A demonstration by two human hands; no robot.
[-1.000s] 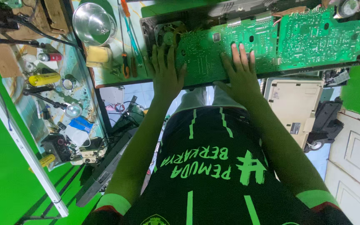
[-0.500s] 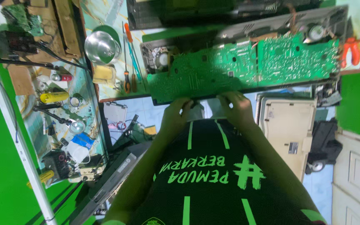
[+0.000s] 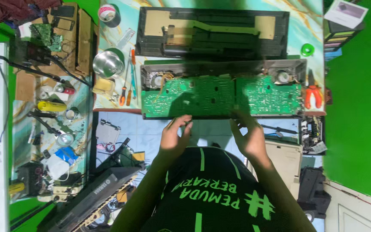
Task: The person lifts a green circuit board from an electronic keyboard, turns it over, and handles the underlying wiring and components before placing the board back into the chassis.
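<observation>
While the long green circuit board (image 3: 222, 96) is lying in its open chassis at the table's near edge, the left hand (image 3: 174, 137) and right hand (image 3: 247, 137) are hovering open just near it, which looks light, rigid and fragile, best gripped by its bare edges.

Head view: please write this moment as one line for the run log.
left hand: open, at circuit board front edge | right hand: open, same edge | holding nothing
</observation>
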